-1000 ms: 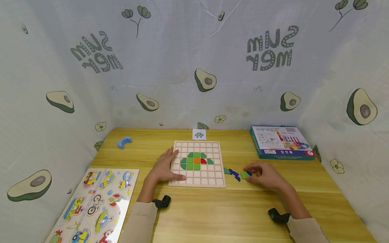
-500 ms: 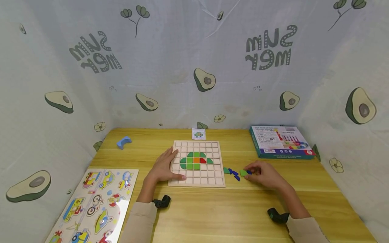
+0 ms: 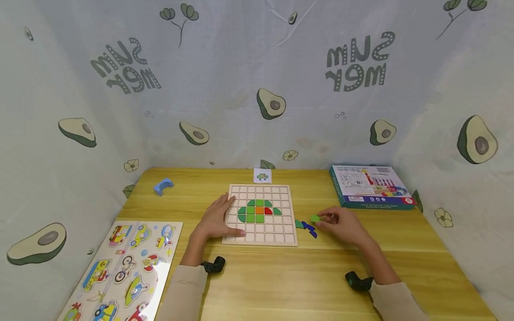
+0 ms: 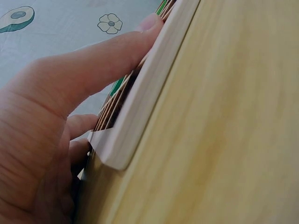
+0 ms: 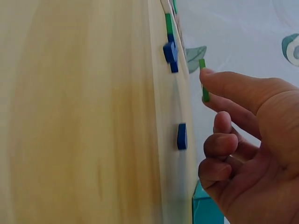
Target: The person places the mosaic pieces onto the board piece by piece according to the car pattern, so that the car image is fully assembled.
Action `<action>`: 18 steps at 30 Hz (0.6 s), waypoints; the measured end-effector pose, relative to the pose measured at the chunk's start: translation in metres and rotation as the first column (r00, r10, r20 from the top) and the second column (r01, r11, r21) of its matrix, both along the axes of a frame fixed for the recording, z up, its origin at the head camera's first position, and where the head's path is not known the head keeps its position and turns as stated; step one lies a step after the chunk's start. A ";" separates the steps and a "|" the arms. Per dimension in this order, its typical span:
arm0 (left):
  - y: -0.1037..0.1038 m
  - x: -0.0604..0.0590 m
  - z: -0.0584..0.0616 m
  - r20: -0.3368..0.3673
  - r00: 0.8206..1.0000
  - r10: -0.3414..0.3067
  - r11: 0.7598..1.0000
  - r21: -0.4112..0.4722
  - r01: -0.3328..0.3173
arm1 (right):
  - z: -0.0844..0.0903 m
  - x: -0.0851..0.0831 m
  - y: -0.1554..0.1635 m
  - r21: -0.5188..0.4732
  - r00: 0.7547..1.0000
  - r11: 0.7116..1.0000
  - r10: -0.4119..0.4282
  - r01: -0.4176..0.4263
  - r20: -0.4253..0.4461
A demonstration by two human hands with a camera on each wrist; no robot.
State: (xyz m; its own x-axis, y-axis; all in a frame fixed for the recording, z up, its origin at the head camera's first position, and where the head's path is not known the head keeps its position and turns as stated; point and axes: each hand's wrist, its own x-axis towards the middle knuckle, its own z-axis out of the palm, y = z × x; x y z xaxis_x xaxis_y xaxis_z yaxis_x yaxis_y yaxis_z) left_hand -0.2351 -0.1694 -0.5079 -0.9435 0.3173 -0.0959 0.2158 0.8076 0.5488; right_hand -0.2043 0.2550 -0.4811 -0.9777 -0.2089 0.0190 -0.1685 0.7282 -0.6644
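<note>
My right hand (image 3: 346,226) pinches a light green square tile (image 3: 315,218) between thumb and fingertips. In the right wrist view the tile stands edge-on, lifted off the table. Several small blue pieces (image 3: 312,234) and a dark green curved piece (image 3: 299,224) lie at the right edge of the wooden grid board (image 3: 277,229). A separate blue piece (image 5: 182,136) lies below the right hand, hidden in the head view. Fingers spread, my left hand (image 3: 216,221) rests on the board's left side, its thumb on top. Green, orange and red tiles (image 3: 260,211) form a shape on the grid.
A small pattern card (image 3: 262,176) lies behind the board. A boxed set (image 3: 371,187) is at the back right, and a blue arch block (image 3: 163,186) at the back left. A vehicle picture puzzle board (image 3: 132,267) occupies the front left.
My right hand has picked up the green square tile from the table and moved slightly left towards the board. The left hand has stayed on the board.
</note>
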 end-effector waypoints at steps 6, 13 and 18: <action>0.001 0.002 0.001 -0.004 1.000 0.000 1.000 0.003 0.000 | 0.000 -0.003 -0.016 0.004 0.999 1.000 0.012 -0.011 -0.053; 0.001 0.002 0.002 -0.006 1.000 0.002 1.000 0.018 -0.002 | -0.001 -0.009 -0.039 -0.018 0.999 1.000 0.013 -0.014 -0.044; 0.001 0.002 0.003 -0.005 1.000 0.000 1.000 0.021 0.000 | 0.001 -0.012 -0.056 -0.019 0.996 0.998 0.053 -0.054 -0.067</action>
